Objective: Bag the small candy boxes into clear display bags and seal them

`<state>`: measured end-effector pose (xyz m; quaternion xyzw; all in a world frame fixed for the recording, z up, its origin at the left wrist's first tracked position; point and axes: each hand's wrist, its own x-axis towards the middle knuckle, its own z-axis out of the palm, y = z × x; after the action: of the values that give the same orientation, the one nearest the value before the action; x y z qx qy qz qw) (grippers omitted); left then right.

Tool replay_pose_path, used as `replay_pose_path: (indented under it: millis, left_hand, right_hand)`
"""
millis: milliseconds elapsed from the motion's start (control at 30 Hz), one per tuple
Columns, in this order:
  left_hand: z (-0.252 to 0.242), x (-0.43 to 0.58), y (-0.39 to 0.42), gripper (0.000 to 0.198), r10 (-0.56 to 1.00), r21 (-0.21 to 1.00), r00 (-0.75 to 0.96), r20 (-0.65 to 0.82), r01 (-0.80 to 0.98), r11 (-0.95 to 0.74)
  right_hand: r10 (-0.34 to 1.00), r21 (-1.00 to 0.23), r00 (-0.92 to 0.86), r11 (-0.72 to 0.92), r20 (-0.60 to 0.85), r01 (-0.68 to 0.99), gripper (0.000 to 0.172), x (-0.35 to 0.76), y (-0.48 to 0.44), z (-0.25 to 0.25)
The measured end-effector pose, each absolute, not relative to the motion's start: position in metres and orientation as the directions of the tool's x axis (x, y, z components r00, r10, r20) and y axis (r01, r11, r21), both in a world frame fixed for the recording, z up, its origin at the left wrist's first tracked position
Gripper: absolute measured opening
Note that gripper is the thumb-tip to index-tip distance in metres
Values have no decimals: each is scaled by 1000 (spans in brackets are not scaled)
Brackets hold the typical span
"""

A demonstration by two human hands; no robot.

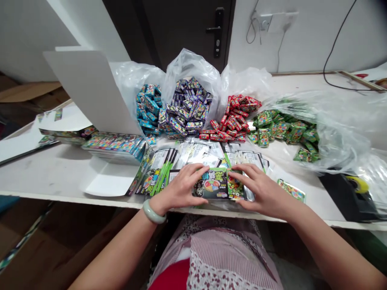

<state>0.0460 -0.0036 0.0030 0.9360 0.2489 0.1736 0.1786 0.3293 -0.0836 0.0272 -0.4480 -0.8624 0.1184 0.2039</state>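
A flat black packet (211,184) printed with a coloured wheel and green lettering lies near the table's front edge. My left hand (184,186) grips its left end, fingers along the top edge and thumb at the bottom. At its right end a small green candy packet (235,186) lies across it. My right hand (256,187) spans this green packet, fingers at the top and thumb at the lower edge. Behind and left of my hands lie several printed packets (155,171) with green edges, overlapping in a stack.
Plastic bags behind hold blue (148,106), purple (189,108), red (234,117) and green candy packets (282,127). Left stands an open white carton (90,90) by a packed row (116,143). A tape roll (356,184) and a loose green packet (292,190) lie right.
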Motion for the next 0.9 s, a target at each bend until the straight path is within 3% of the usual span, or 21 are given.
replay_pose_path:
  millis: [133,233,400,533,633,733,900]
  left_hand:
    - [0,45,-8,94,527,444,823,213,399,-803]
    - [0,44,-8,93,564,444,795,222,433,-785]
    - [1,43,-6,92,602,426,749,278,466,-775]
    - [-1,41,-1,93,607,422,744,279,473,-774]
    - [-1,33,5,90,658,408,691,299,531,-743]
    - [0,28,9,91,668,392,679,305,550,-738]
    - [0,19,8,90,679,394,670,301,561,-728]
  right_hand:
    - [838,-509,-513,529,186,679,76,326,-79,24]
    - [863,-600,-447,492,237,631,85,321,-76,16]
    - [884,-618,-327,467,334,632,45,304,-84,6]
    - [923,-696,-246,386,297,606,34,310,-67,1]
    - [957,-662,16,188,289,725,32,330,-18,-8]
    - [963,-538,-4,155,271,828,34,342,44,-18]
    - [970,-555,-17,153,242,818,28,344,103,-28]
